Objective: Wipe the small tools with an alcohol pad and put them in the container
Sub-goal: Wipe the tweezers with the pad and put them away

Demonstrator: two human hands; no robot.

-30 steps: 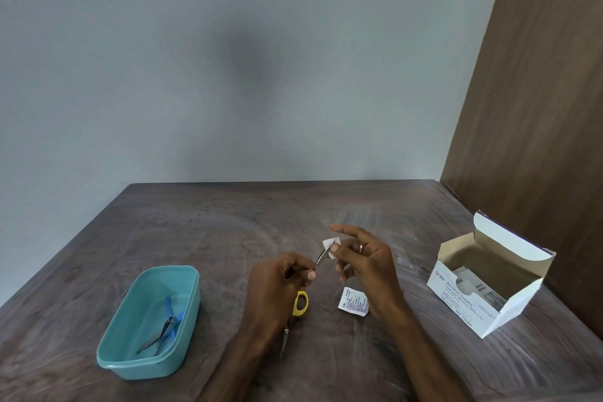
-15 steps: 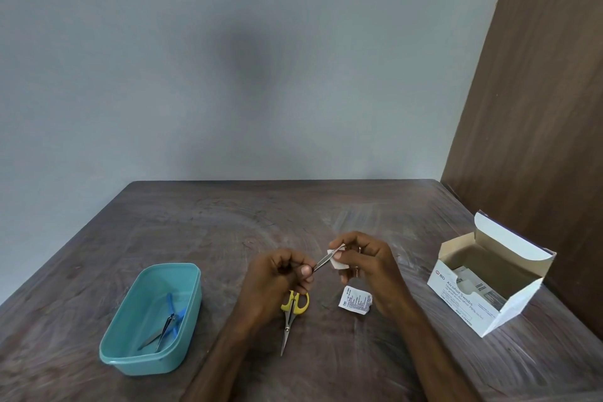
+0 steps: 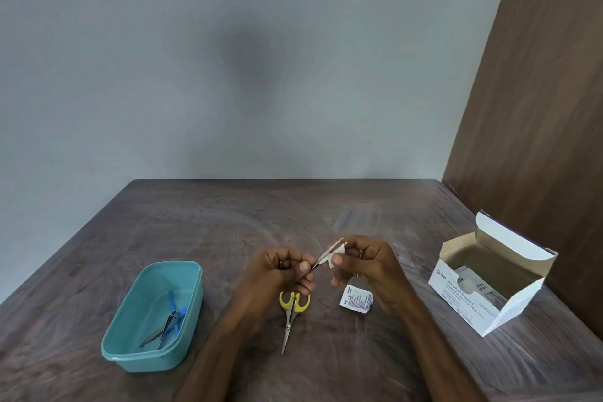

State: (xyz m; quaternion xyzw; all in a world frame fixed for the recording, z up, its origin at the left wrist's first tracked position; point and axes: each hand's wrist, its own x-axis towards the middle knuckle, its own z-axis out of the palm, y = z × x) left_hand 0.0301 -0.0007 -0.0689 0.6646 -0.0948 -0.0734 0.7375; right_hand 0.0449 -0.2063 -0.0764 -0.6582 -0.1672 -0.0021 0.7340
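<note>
My left hand grips a thin metal tool, likely tweezers, by its near end, tip pointing up and right. My right hand pinches a white alcohol pad folded around the tool's shaft. Small yellow-handled scissors lie on the table just below my left hand, blades toward me. A teal plastic container stands at the left with a blue-handled tool and a metal tool inside.
A torn white pad wrapper lies under my right wrist. An open white box of alcohol swabs stands at the right near a brown wall panel. The dark wooden table ends at a grey wall.
My right hand closed its fingers and wrapped the pad onto the metal tool, sliding along it. Both hands shifted slightly toward me.
</note>
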